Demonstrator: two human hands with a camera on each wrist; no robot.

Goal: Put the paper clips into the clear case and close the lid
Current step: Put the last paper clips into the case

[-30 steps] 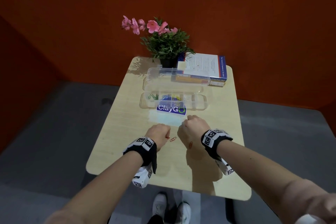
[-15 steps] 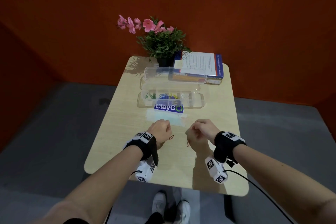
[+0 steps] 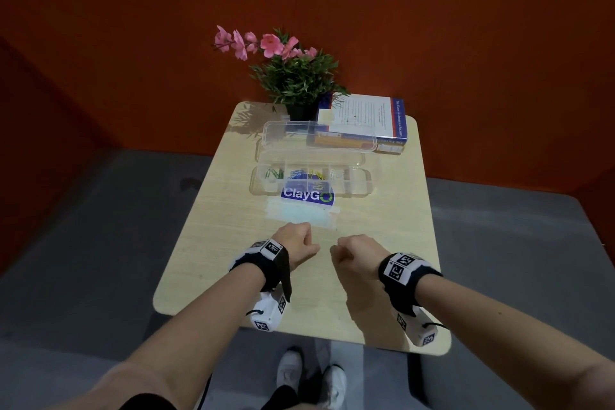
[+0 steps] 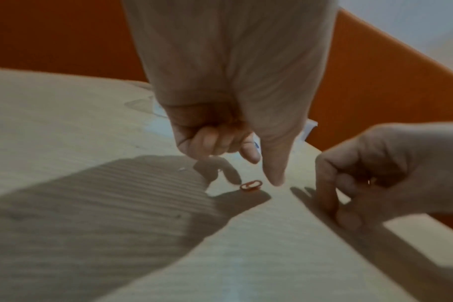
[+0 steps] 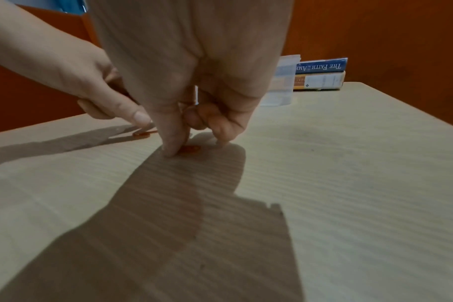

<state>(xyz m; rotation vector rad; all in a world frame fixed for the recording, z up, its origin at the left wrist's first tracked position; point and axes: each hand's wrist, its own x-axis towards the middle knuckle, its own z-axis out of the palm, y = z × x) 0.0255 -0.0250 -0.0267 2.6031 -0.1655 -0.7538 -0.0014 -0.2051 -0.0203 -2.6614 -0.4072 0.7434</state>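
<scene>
On table (image 3: 233, 210), two hands (image 3: 296, 245) (image 3: 352, 255), two red clips (image 5: 142, 133) (image 5: 192, 148)

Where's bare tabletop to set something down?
Bare: the table's left strip beside the clear case and left hand; the right strip past the right hand; the near end behind both hands. Crowded: far end with plant, books, case; red paper clips between hands.

table (image 3: 226, 243) pale wood-grain, smooth, faint sheen | clear case (image 3: 362, 188) glossy transparent plastic | paper clip (image 4: 250, 185) smooth red coating | wristbands (image 3: 271, 273) black cloth, matt
</scene>
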